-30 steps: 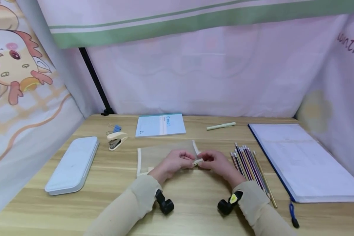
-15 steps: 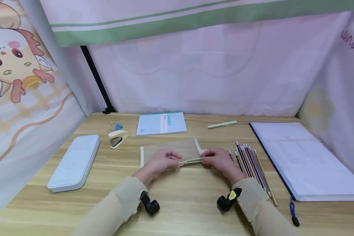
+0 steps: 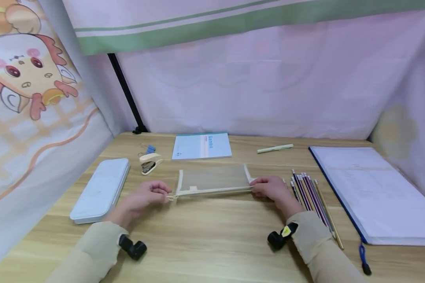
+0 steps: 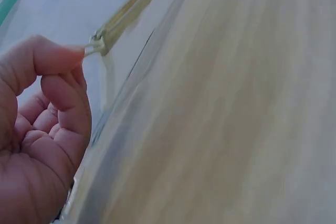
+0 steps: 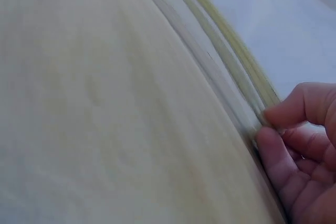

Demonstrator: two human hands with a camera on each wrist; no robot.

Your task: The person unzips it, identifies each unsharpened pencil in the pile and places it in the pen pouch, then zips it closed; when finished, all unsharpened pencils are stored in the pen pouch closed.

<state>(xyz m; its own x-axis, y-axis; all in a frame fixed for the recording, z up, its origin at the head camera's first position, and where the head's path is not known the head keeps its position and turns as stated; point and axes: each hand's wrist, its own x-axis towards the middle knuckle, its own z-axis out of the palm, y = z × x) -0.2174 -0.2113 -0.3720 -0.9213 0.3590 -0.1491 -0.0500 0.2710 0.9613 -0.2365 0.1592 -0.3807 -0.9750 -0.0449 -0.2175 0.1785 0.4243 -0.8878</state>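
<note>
A see-through zip pouch (image 3: 212,177) with pale edges lies on the table, its zipper edge (image 3: 216,191) toward me and stretched between both hands. My left hand (image 3: 146,196) pinches the zipper pull (image 4: 94,48) between thumb and forefinger at the pouch's left corner; its other fingers are curled. At the opposite corner, my right hand (image 3: 273,191) pinches the end of the zipper edge. Two pale yellow zipper strips (image 5: 231,35) run side by side up to the right fingertips (image 5: 278,114) in the right wrist view. The pouch's inside cannot be made out clearly.
To the left are a white pencil case (image 3: 100,190), a stapler (image 3: 150,163) and blue binder clips (image 3: 150,149). A notebook (image 3: 202,146) and pale green pen (image 3: 275,148) lie behind. Several pencils (image 3: 309,192) and a blue-edged folder (image 3: 372,192) are on the right.
My left hand has drawn the zipper pull leftward along the edge, from beside the right hand to the far left corner. The right hand keeps its pinch. The head view has shifted slightly.
</note>
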